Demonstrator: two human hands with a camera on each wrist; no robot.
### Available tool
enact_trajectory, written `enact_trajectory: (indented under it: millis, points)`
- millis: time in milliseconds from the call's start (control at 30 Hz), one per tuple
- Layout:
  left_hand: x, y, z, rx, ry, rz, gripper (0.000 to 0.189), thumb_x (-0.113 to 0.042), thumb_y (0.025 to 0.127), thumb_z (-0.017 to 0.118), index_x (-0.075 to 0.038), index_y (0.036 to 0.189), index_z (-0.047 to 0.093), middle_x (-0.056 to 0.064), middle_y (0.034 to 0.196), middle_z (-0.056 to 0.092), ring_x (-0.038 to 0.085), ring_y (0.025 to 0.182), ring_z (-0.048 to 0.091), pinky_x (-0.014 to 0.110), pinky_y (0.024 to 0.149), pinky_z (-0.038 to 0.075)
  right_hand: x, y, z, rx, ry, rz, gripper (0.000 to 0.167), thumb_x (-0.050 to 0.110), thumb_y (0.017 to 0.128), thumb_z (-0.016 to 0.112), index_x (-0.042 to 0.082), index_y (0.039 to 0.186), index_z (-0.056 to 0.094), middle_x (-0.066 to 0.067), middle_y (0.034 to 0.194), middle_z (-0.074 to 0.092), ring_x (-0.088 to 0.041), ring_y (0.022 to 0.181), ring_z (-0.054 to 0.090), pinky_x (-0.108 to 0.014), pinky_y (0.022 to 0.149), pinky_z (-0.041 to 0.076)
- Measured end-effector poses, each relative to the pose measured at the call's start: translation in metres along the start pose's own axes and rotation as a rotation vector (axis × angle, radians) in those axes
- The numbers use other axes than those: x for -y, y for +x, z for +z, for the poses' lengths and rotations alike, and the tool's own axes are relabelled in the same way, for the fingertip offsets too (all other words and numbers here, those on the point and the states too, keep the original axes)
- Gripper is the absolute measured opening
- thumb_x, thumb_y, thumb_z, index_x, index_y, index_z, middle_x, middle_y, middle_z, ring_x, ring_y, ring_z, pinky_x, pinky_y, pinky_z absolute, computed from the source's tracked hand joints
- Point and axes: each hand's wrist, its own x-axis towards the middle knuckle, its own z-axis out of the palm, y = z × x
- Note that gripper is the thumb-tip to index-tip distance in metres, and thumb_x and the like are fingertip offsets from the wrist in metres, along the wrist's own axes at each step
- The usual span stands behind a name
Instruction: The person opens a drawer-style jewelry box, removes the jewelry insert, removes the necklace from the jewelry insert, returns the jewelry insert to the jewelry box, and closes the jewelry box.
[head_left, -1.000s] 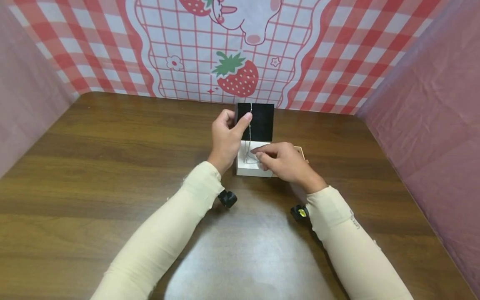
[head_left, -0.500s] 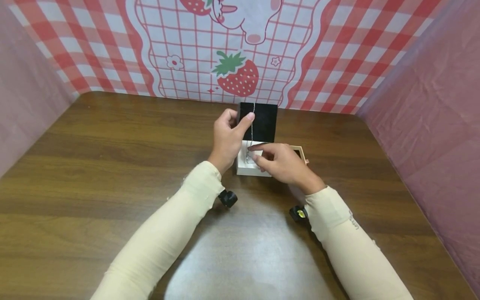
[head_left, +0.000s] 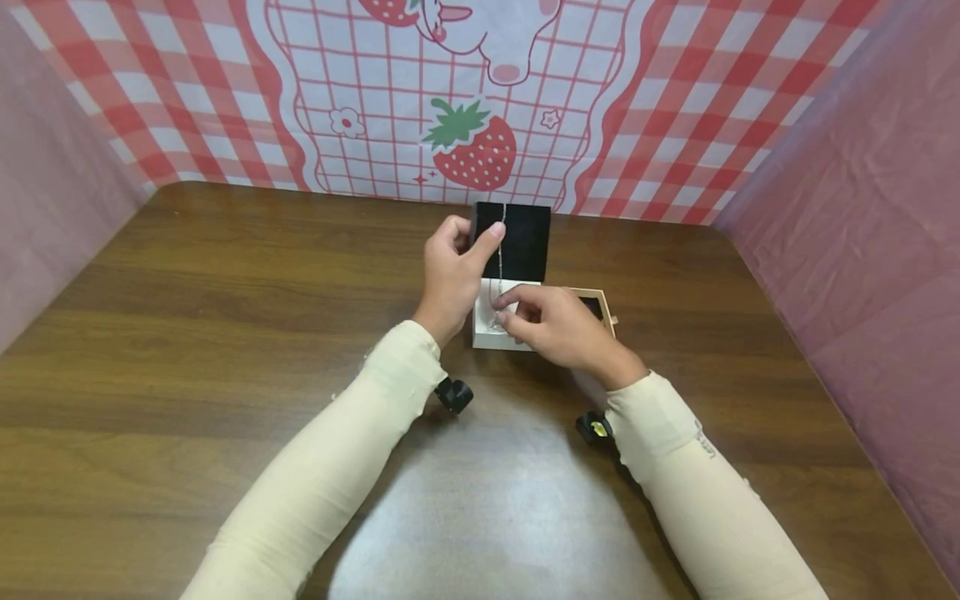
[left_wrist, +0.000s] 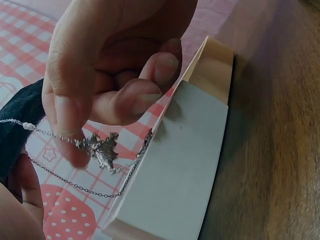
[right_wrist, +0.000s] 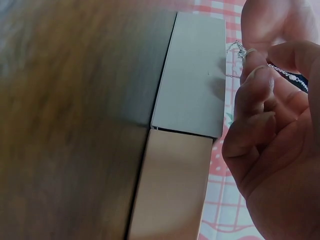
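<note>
In the head view my left hand (head_left: 450, 279) grips a black square pad (head_left: 528, 243) by its left edge, thumb on the front. A thin silver necklace (head_left: 501, 262) runs down the pad and hangs below it. My right hand (head_left: 566, 329) pinches the necklace chain between thumb and index finger, over the white box. Close up in the left wrist view, a textured silver pendant (left_wrist: 104, 151) dangles beside the pinching fingertips, and a loop of chain (left_wrist: 75, 185) sags beneath. The pad is mostly cut off there.
A white box sleeve (head_left: 491, 340) lies on the wooden table (head_left: 225, 333) below the pad. From its right side extends a beige drawer (head_left: 606, 310) with a dark inside, partly behind my right hand. A strawberry-patterned cloth (head_left: 480, 154) backs the table.
My right fingertips have shifted slightly left along the hanging chain. The black pad moved a little right, then back left, still in my left hand. The box has stayed put.
</note>
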Motion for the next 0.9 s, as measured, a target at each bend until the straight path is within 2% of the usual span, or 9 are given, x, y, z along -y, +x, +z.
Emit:
enact_trajectory:
  millis: [200, 500, 900]
  points:
    - [0.0013, 0.0018, -0.0027, -0.028, 0.013, 0.002, 0.020, -0.015, 0.093, 0.073, -0.004, 0.087, 0.057, 0.005, 0.080, 0.062, 0.011, 0.074, 0.058, 0.026, 0.068, 0.050, 0.0012, 0.0006, 0.0016, -0.009, 0.009, -0.003, 0.005, 0.018, 0.094, 0.070, 0.014, 0.094, 0.073, 0.003, 0.068, 0.056, -0.013, 0.062, 0.049, -0.031, 0.055, 0.040]
    - [0.0041, 0.0029, -0.0039, -0.031, 0.011, 0.006, 0.020, -0.016, 0.092, 0.073, -0.004, 0.088, 0.057, 0.006, 0.080, 0.062, 0.011, 0.074, 0.058, 0.026, 0.068, 0.050, 0.0024, -0.0009, 0.0031, -0.055, 0.019, -0.016, 0.006, 0.013, 0.093, 0.068, 0.013, 0.087, 0.071, 0.004, 0.068, 0.057, -0.013, 0.063, 0.050, -0.030, 0.056, 0.041]
    - [0.0075, 0.0040, -0.0074, -0.056, 0.006, 0.023, 0.016, -0.011, 0.093, 0.071, -0.004, 0.088, 0.057, 0.005, 0.082, 0.061, 0.012, 0.075, 0.058, 0.027, 0.069, 0.051, 0.0025, -0.0030, 0.0014, -0.260, 0.055, -0.095, 0.010, 0.007, 0.093, 0.061, 0.011, 0.085, 0.066, 0.004, 0.066, 0.058, -0.013, 0.057, 0.050, -0.028, 0.049, 0.040]
